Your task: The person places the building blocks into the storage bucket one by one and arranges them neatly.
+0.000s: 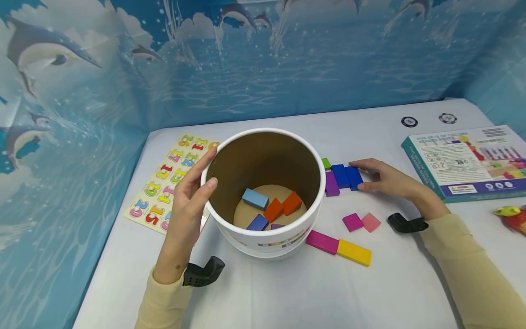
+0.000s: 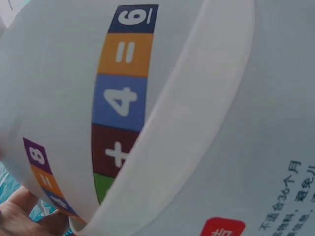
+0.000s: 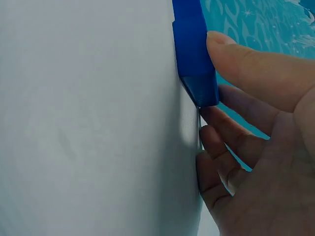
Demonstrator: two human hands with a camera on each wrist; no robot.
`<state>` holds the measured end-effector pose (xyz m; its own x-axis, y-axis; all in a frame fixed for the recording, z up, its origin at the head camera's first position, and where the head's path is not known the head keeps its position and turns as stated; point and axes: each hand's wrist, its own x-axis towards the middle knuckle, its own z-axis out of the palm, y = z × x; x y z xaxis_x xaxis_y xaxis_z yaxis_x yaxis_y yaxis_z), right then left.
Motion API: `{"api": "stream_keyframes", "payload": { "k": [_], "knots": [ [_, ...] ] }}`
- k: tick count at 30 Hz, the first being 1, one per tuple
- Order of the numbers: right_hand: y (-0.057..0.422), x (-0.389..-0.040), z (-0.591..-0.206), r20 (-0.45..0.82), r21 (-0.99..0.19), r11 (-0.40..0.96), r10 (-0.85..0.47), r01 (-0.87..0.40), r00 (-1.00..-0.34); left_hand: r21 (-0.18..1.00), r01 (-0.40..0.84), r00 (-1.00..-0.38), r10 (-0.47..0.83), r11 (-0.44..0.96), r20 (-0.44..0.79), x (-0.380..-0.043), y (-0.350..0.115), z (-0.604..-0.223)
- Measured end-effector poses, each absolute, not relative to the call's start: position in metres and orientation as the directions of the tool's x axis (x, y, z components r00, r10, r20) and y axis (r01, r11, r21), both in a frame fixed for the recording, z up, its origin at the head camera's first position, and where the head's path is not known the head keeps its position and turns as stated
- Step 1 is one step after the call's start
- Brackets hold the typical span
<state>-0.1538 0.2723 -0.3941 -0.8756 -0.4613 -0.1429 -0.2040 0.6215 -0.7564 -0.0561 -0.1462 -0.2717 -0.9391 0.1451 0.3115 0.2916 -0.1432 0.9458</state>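
Note:
My left hand holds the left side of a white bucket, thumb and fingers at its rim. The bucket tips toward me, showing a light blue block, two orange blocks, a dark blue block and part of a purple one inside. In the left wrist view, the bucket's printed wall takes up nearly everything. Right of the bucket, my right hand pinches the end one of two blue blocks by its edge. The right wrist view shows thumb and fingertips at that block.
Beside the blue blocks lie a purple block and a green one. Nearer me are magenta, yellow and pink pieces. A number board lies left, a flat box right, two round chips behind.

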Motion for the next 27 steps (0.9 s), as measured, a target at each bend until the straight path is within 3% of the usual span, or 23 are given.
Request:
{"api": "stream_keyframes", "payload": {
  "k": [10,19,23,27],
  "knots": [
    [0.266,-0.149,-0.393,-0.083,-0.705,0.660,-0.441,-0.260,-0.894,0.946,0.286,-0.940,0.148,-0.154,0.309,-0.056,-0.147,-0.272],
    [0.260,-0.136,-0.391,0.014,-0.694,0.677,-0.328,-0.246,-0.944,0.944,0.293,-0.938,0.146,-0.155,0.315,-0.056,-0.147,-0.272],
    [0.256,-0.135,-0.378,0.077,-0.867,0.458,-0.264,-0.195,-0.962,0.942,0.295,-0.937,0.146,-0.160,0.318,-0.057,-0.146,-0.272],
    [0.241,-0.129,-0.331,0.166,-0.985,0.006,-0.271,-0.174,-0.948,0.941,0.300,-0.936,0.142,-0.157,0.322,-0.057,-0.146,-0.272]
  ]
}}
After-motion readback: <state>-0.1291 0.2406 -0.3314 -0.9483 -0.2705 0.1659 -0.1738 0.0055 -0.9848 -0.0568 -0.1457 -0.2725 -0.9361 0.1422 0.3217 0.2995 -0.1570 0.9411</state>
